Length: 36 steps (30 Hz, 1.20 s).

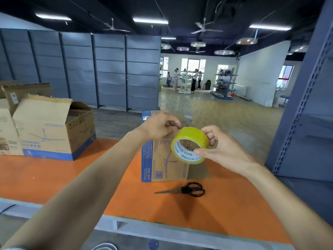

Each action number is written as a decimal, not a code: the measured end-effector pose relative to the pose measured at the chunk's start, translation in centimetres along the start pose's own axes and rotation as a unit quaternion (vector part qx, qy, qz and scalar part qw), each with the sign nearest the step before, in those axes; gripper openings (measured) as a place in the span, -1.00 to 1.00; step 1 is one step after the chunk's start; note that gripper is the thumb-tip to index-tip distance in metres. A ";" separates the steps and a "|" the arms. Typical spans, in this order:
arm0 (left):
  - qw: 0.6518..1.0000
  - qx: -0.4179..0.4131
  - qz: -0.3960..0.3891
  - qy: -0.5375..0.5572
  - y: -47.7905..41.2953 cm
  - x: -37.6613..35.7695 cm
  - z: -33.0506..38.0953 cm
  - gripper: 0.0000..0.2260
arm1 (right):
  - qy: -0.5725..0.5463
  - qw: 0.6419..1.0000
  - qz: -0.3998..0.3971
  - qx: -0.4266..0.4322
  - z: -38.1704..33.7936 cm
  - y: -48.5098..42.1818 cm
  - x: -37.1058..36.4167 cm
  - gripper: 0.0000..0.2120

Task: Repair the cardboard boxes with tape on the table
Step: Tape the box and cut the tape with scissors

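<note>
Gripping tape roll (191,135) | right hand (223,149) round rim | left hand (159,126) pinching edge

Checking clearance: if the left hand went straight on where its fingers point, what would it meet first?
Probably the yellow tape roll the right hand holds; left hand fingertips look almost on it.

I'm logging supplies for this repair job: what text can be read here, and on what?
"MADE IN CHINA": white inner core of the tape roll, repeated.
Print on the open box at left: too blurred to read.
Print on the near box behind the tape: too small to read.
Sticker at far left: unreadable.
</note>
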<state>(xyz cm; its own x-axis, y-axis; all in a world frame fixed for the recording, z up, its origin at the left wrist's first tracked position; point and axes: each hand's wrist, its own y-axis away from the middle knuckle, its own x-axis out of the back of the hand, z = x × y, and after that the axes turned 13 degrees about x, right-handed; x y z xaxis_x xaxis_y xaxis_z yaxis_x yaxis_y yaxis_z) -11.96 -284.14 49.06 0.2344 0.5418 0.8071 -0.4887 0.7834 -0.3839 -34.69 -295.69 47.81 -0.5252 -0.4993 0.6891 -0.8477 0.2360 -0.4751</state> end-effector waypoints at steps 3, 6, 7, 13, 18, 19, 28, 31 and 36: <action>0.994 0.023 -0.055 0.091 -0.1 0.2 0.0 -0.86 | 0.006 0.999 0.037 -0.012 0.4 0.2 -0.3 -0.63; 0.975 0.073 -0.098 0.187 0.3 0.8 0.5 -0.84 | 0.031 0.998 0.057 -0.025 0.6 0.2 -0.9 -0.64; 0.968 0.088 -0.108 0.208 0.5 1.0 0.8 -0.81 | 0.041 0.997 0.060 -0.025 0.5 0.2 -1.1 -0.64; 0.961 0.125 -0.115 0.219 1.2 1.6 1.6 -0.48 | 0.081 0.994 0.067 -0.024 -0.9 -0.2 -1.6 -0.63; 0.963 0.096 -0.134 0.211 1.4 1.8 1.5 -0.52 | 0.078 0.993 0.084 -0.034 -1.7 -0.7 -2.3 -0.65; 0.963 0.094 -0.142 0.207 1.3 1.8 1.4 -0.59 | 0.078 0.993 0.086 -0.036 -1.8 -0.7 -2.4 -0.65; 0.962 0.090 -0.157 0.206 0.5 1.2 0.7 -0.90 | 0.035 0.994 0.090 -0.051 -2.3 -0.5 -3.7 -0.60; 0.962 0.091 -0.157 0.205 0.5 1.1 0.9 -0.90 | -0.022 0.995 0.091 -0.039 -2.2 -0.2 -4.1 -0.65; 0.981 0.089 -0.118 0.127 0.2 0.7 1.7 -0.88 | -0.048 0.993 0.097 -0.042 -1.4 0.0 -4.8 -0.72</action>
<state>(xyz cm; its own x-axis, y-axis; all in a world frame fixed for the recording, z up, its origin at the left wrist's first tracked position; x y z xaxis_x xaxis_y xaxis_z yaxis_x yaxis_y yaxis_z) -13.33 -284.10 50.34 0.5495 0.4276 0.7178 -0.5287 0.8432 -0.0976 -32.25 -292.18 45.29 -0.6737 -0.5137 0.5313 -0.7361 0.4023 -0.5444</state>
